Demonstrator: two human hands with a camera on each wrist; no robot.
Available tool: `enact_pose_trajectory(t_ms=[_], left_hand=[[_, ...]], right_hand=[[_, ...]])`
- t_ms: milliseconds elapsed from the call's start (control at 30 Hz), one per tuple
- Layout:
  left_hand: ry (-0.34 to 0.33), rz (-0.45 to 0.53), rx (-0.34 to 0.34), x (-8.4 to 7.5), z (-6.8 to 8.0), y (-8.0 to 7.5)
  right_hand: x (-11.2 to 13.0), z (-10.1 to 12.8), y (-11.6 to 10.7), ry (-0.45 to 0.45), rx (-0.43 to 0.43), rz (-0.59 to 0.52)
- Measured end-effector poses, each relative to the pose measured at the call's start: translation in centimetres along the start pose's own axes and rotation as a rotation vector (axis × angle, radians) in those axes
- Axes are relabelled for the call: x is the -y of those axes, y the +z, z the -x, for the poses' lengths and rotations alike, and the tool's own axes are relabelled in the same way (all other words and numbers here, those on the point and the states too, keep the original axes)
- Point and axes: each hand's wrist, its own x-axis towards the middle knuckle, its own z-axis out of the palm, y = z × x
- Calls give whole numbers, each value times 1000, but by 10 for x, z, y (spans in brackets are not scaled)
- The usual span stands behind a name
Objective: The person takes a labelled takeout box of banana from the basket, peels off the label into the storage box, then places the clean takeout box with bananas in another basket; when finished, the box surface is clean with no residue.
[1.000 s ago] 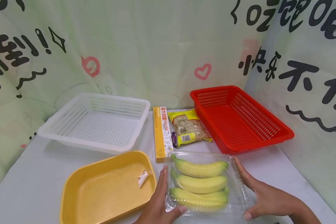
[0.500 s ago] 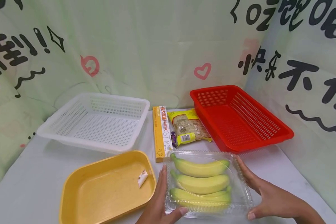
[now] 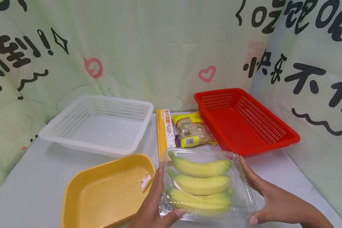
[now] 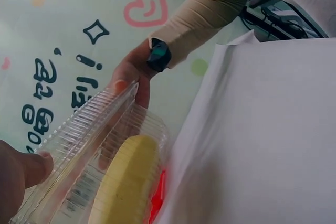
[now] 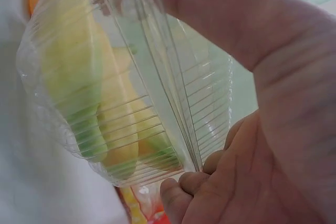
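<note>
A clear plastic clamshell box (image 3: 240, 198) with three bananas (image 3: 200, 185) in it is held between both hands at the front of the table. My left hand (image 3: 154, 202) grips its left side, thumb over the near edge and fingers along the wall. On the opposite side my right hand (image 3: 276, 201) holds the rim, with fingers at the far right corner and thumb at the near one. The box's ribbed side wall (image 5: 157, 124) shows up close in the right wrist view. Seen from the left wrist, the box tilts and a banana (image 4: 128, 182) lies against its wall.
A yellow tray (image 3: 69, 196) with a small white wrapped piece (image 3: 145, 182) stands left of the box. Behind are a white basket (image 3: 60, 136), a pasta box (image 3: 165, 133), a yellow food bag (image 3: 192, 129), a small purple packet (image 3: 177, 141) and a red basket (image 3: 285, 139).
Both hands have shifted the clamshell box a little left and farther over the near end of the pasta box. The trays, baskets and packets stay in place.
</note>
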Motion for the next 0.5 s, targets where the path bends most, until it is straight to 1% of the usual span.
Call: enact_pose_trajectory(t_ms=[67, 133, 233, 300, 400, 467, 500], left_hand=[[14, -10, -12, -3, 0, -4], [7, -15, -14, -5, -1, -8], [22, -28, -20, -7, -2, -14], [53, -38, -26, -8, -4, -19], [126, -58, -47, -8, -6, -26], [139, -64, -55, -10, -8, -31], [136, -64, -59, -11, -9, -34]], right_hand=[[3, -2, -1, -38, -13, 43], [5, -5, -1, -79, -21, 79], [10, -10, 0, -103, -31, 97], [14, -13, 0, -117, -40, 108], [20, -18, 0, -140, -49, 119], [25, -23, 0, -150, -55, 125], [28, -25, 0, -148, -59, 129]])
